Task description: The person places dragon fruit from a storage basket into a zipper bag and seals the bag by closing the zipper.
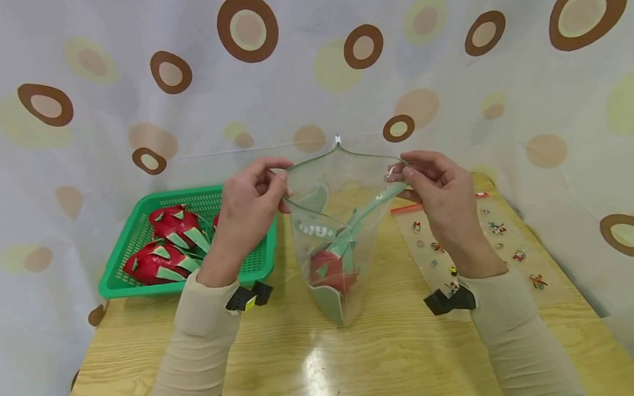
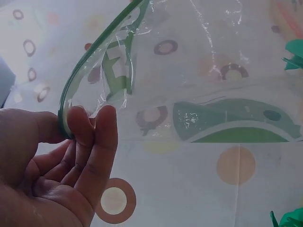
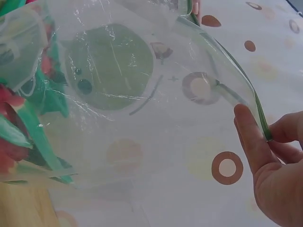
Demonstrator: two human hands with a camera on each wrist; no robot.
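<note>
The left grip (image 1: 250, 210) and right grip (image 1: 442, 197) each pinch the green-edged rim (image 1: 368, 154) of a clear bag (image 1: 321, 224), likely light, limp and slippery, so best held there, upright over the tabletop (image 1: 400, 355) with a red dragon fruit (image 1: 325, 268) inside.

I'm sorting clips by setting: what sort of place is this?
Probably an indoor tabletop workspace: a yellowish wood-grain table bearing a green plastic basket, before a white backdrop patterned with brown rings.
</note>
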